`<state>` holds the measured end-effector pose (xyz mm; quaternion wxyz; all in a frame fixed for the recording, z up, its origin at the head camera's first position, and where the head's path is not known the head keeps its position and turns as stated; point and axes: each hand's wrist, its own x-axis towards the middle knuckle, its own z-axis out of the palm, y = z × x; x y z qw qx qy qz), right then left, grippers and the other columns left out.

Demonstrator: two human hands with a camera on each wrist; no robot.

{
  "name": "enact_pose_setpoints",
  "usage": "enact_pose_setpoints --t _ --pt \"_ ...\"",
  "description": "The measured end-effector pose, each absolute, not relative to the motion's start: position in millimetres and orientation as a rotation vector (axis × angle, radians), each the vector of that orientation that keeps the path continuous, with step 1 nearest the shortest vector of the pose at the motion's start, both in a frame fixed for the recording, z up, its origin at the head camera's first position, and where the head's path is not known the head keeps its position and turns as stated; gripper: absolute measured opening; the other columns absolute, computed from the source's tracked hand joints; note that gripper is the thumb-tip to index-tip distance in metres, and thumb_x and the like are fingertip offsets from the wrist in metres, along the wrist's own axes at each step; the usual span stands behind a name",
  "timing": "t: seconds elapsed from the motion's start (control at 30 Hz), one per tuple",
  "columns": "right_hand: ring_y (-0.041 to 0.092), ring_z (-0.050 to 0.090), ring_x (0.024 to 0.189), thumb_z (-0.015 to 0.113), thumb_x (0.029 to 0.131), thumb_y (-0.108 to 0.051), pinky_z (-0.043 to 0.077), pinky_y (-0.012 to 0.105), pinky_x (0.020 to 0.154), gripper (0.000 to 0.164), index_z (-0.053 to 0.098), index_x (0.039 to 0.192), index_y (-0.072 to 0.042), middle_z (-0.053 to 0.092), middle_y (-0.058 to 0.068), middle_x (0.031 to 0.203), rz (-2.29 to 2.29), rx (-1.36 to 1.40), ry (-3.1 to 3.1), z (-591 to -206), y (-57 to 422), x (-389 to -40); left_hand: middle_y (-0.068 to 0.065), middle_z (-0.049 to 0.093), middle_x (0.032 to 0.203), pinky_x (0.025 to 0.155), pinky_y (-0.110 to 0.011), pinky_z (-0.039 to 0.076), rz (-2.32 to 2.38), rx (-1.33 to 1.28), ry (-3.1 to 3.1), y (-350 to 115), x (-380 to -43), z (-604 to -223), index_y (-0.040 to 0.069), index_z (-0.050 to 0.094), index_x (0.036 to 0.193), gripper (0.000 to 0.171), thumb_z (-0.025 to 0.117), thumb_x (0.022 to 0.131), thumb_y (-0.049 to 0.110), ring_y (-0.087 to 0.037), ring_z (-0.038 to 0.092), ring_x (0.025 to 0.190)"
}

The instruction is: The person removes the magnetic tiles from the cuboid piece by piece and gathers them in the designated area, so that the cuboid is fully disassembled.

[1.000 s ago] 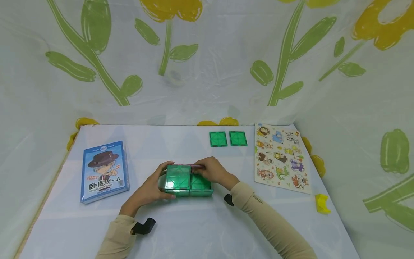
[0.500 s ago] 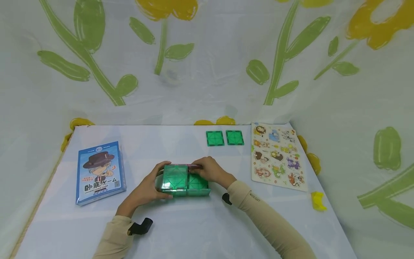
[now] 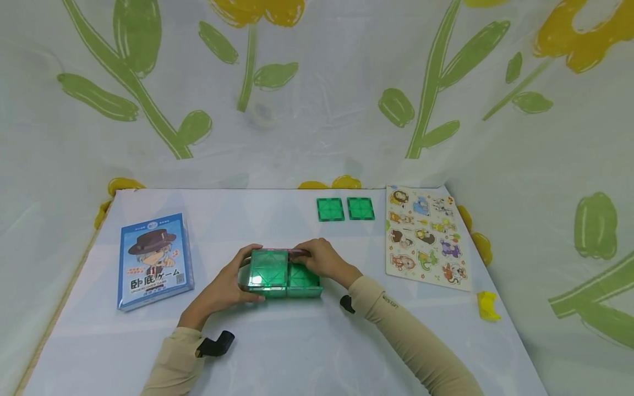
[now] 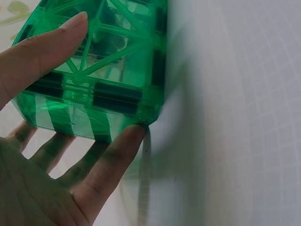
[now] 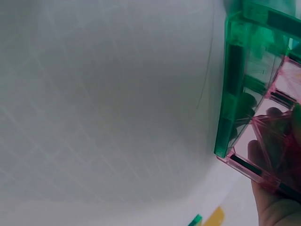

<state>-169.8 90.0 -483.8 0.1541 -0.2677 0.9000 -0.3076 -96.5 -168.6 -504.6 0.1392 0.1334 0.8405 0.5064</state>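
Observation:
In the head view, a box-like build of see-through green magnetic tiles [image 3: 269, 270] sits at the middle of the table, its left part taller than its right. My left hand [image 3: 225, 283] grips its left end, thumb on the near face and fingers around the end and far side. The left wrist view shows the thumb on a ribbed green tile [image 4: 113, 52]. At the far side of the build, my right hand [image 3: 324, 259] pinches a pink magnetic tile [image 5: 242, 162]. One corner of that pink tile meets the lower end of a green tile edge [image 5: 230, 94].
Two loose green tiles [image 3: 345, 209] lie near the back edge. On the left is a blue game box [image 3: 156, 264]; to the right lies an animal sticker board [image 3: 428, 239]. A small yellow piece [image 3: 487, 306] rests near the right table edge.
The head view has shifted slightly. Both hands keep their grip on the tiles, with hardly any movement.

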Motion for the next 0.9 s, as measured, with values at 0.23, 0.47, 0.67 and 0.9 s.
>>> enact_pose_setpoints --t 0.23,0.47,0.67,0.9 --pt "0.016 0.071 0.093 0.067 0.096 -0.012 0.058 0.029 0.082 0.019 0.076 0.113 -0.008 0.078 0.007 0.109 -0.903 -0.786 2.574 -484.6 90.7 -169.7 -0.022 0.035 0.158 0.106 -0.077 0.036 1.464 0.381 2.432 -168.3 -96.9 -502.8 0.022 0.025 0.155 0.112 0.094 0.067 0.019 -0.055 0.03 0.146" --pt "0.017 0.071 0.097 0.066 0.096 -0.011 0.058 0.031 0.085 0.02 0.076 0.113 -0.008 0.078 0.007 0.11 -0.927 -0.753 2.559 -486.8 90.3 -168.9 -0.022 0.035 0.159 0.102 -0.074 0.041 1.479 0.388 2.419 -168.6 -96.1 -505.3 0.023 0.025 0.155 0.111 0.094 0.068 0.017 -0.055 0.03 0.146" --pt "0.017 0.071 0.098 0.067 0.096 -0.011 0.058 0.032 0.086 0.02 0.076 0.113 -0.007 0.078 0.007 0.11 -0.945 -0.737 2.547 -486.0 90.0 -168.7 -0.022 0.035 0.159 0.102 -0.075 0.041 1.482 0.381 2.416 -168.8 -95.8 -506.5 0.023 0.026 0.155 0.111 0.094 0.067 0.017 -0.055 0.03 0.146" --pt "0.02 0.071 0.102 0.067 0.096 -0.011 0.059 0.034 0.088 0.021 0.076 0.114 -0.007 0.077 0.008 0.111 -0.948 -0.75 2.538 -484.3 91.4 -170.8 -0.022 0.034 0.159 0.102 -0.075 0.042 1.481 0.379 2.419 -168.7 -95.5 -506.1 0.023 0.026 0.155 0.11 0.094 0.068 0.018 -0.055 0.029 0.146"
